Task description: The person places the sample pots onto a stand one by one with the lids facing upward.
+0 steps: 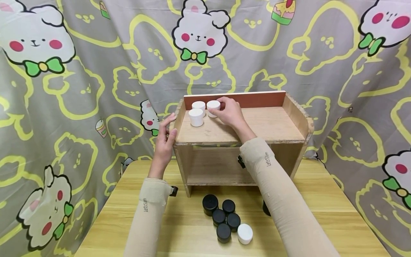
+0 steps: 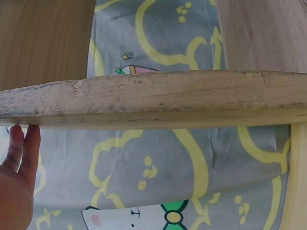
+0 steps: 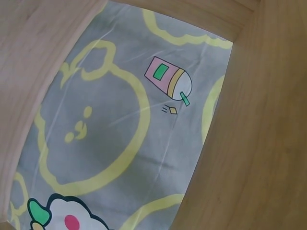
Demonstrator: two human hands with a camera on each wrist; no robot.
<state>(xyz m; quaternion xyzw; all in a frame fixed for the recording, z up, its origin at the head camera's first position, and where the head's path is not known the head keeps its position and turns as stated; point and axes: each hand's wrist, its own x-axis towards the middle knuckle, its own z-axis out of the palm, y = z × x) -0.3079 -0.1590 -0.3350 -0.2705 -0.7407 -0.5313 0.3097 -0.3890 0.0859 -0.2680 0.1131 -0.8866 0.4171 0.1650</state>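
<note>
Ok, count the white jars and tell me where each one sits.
4. One white jar in the right hand; two to its left on the shelf's top board, one behind the other; one on the table beside the black jars. The right arm may hide more.

Beige sleeves (image 1: 285,203) marked "LetsSlim", black wrist clips (image 1: 173,191)
</note>
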